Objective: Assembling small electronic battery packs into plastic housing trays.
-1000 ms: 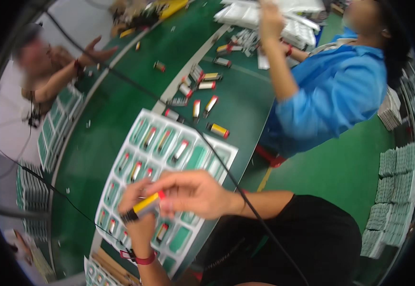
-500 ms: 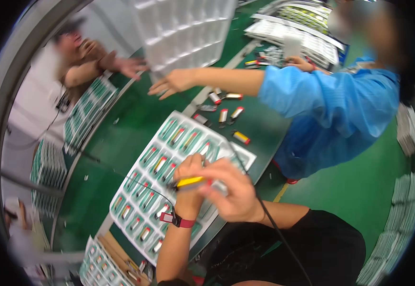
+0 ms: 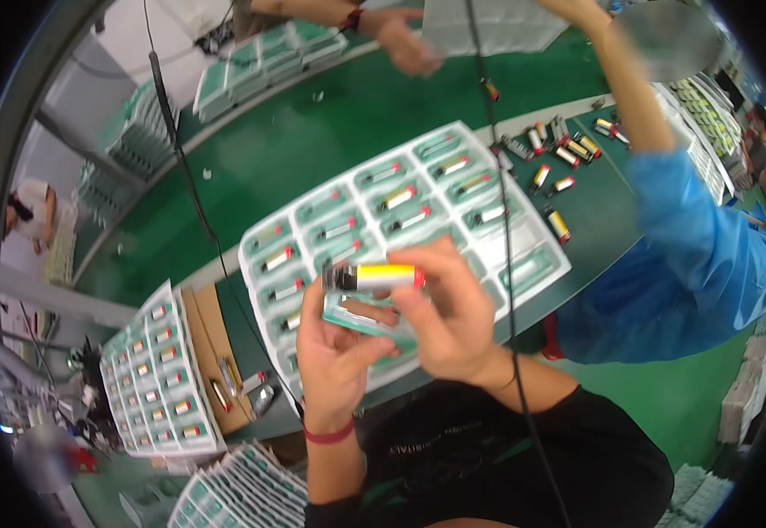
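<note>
Above the tray, my right hand [image 3: 453,326] pinches the red end of a small yellow-and-white cylinder [image 3: 385,277] with a black end. The cylinder lies level, its black end close to my left fingertips. My left hand [image 3: 334,352] curls round a clear piece with a teal edge [image 3: 356,324]; its exact kind is hard to make out. Below both hands, the white tray [image 3: 537,242] has rows of teal-lined compartments. Many hold similar red-ended cylinders, and my hands hide some near the front.
Loose cylinders [image 3: 559,224] lie right of the tray on the green table [image 3: 268,154]. A co-worker's blue sleeve [image 3: 700,246] reaches in from the right; another person's hand [image 3: 409,44] is at the far side. A filled tray [image 3: 150,378] stands left. Cables hang across the view.
The view has turned, shifting the tray and table. My left hand has come up from the tray and now faces my right hand. The cylinder is still in my right hand.
</note>
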The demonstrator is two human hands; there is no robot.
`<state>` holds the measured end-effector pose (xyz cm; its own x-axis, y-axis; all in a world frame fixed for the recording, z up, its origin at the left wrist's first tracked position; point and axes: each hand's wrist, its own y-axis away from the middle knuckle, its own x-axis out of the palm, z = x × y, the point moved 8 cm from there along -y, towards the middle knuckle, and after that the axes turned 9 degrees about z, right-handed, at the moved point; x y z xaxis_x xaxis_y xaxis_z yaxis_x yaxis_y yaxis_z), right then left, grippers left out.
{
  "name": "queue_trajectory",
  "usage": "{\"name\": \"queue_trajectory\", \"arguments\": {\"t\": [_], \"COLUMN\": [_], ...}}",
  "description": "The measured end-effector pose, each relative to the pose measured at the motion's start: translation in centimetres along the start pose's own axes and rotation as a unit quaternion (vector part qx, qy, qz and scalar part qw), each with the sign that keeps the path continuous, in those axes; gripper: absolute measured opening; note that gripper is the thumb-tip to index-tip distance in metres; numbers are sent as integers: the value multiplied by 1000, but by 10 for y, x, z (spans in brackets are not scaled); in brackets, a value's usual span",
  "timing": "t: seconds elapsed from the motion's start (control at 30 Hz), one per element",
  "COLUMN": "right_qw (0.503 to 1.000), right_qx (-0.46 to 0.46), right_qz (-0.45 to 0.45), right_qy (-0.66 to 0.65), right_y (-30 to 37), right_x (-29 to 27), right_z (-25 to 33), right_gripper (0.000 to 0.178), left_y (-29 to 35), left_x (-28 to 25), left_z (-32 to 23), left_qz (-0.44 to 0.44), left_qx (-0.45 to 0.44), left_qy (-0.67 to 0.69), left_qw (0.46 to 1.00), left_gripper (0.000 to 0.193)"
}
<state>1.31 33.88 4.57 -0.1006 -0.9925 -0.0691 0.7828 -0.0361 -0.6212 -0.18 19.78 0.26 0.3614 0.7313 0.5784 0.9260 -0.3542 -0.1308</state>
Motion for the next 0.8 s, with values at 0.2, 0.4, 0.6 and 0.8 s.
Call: {"name": "queue_trajectory", "arguments": {"t": [0.2,0.4,0.6,0.8], "right_qw": [993,975,987,995], "right_qx": [30,-41,-16,26], "right_qz": [14,191,158,81], "right_qy": [-114,102,35,-51], "right_y": [-6,-19,-15,-4], "right_x": [-13,2,13,13], "right_z": [11,19,-1,-40], "right_gripper": [36,32,32,30], "left_y": [10,5,1,17], "left_x": [-44,-48,-48,-53], "left_z": [-17,-22,-15,9], "left_qz": [-37,-16,-2,-59], "left_qx": [51,84,57,75], "left_qy": [-149,-144,-140,30], "left_qw": [987,986,988,995], "left_gripper": [52,49,50,37]}}
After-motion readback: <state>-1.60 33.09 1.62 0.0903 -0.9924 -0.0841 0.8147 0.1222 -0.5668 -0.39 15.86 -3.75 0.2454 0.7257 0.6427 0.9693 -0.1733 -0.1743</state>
